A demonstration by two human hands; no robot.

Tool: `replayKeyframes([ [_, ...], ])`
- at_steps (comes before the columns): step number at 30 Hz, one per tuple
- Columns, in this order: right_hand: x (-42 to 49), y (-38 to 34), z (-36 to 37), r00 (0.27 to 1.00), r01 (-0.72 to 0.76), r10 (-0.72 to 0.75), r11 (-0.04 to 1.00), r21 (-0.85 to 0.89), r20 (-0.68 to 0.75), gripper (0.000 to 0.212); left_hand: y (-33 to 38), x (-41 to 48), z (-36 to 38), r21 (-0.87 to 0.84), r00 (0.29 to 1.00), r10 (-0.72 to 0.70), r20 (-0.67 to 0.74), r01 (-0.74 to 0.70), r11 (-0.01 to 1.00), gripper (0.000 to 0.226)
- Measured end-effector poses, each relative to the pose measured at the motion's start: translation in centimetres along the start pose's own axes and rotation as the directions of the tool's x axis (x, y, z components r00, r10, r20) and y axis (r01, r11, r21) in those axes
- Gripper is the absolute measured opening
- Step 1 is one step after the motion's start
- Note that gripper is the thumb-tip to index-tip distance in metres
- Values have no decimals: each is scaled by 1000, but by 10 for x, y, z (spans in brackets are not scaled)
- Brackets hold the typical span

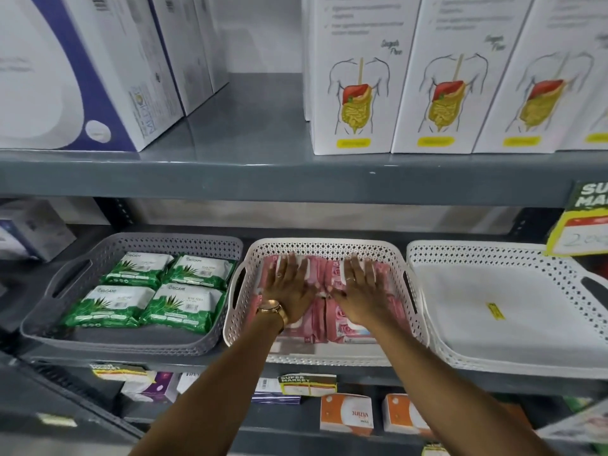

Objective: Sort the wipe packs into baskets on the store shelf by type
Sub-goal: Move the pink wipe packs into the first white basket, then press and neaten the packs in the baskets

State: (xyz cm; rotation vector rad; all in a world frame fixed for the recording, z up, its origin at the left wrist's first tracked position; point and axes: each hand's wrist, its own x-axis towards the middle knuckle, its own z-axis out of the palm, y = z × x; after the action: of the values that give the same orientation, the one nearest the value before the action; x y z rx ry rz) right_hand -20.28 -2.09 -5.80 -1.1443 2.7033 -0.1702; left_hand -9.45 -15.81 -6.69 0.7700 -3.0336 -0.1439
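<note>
both hands are lying flat, fingers spread and gripping nothing, the left hand (285,287) and right hand (360,288) pressing palm-down on the pink wipe packs (324,315) filling the middle white basket (324,246). four green origami wipe packs (148,291) are sitting in two rows in the grey basket (164,240) just beside it on the left. the white basket (477,253) on the right is holding no packs, showing only a small yellow sticker (495,311) on its floor.
</note>
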Motion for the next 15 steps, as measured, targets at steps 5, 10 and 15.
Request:
replayKeyframes([
  [5, 3, 4, 12, 998, 0, 1, 1000, 13, -68, 73, 2, -4, 0, -34, 999, -13, -52, 12, 999, 58],
  [10, 4, 6, 18, 995, 6, -5, 1000, 20, -96, 70, 3, -5, 6, -38, 998, -48, -52, 46, 998, 55],
  [15, 3, 7, 16, 997, 20, -18, 1000, 21, -81, 69, 3, 1, 6, -17, 999, -49, 3, 49, 999, 58],
])
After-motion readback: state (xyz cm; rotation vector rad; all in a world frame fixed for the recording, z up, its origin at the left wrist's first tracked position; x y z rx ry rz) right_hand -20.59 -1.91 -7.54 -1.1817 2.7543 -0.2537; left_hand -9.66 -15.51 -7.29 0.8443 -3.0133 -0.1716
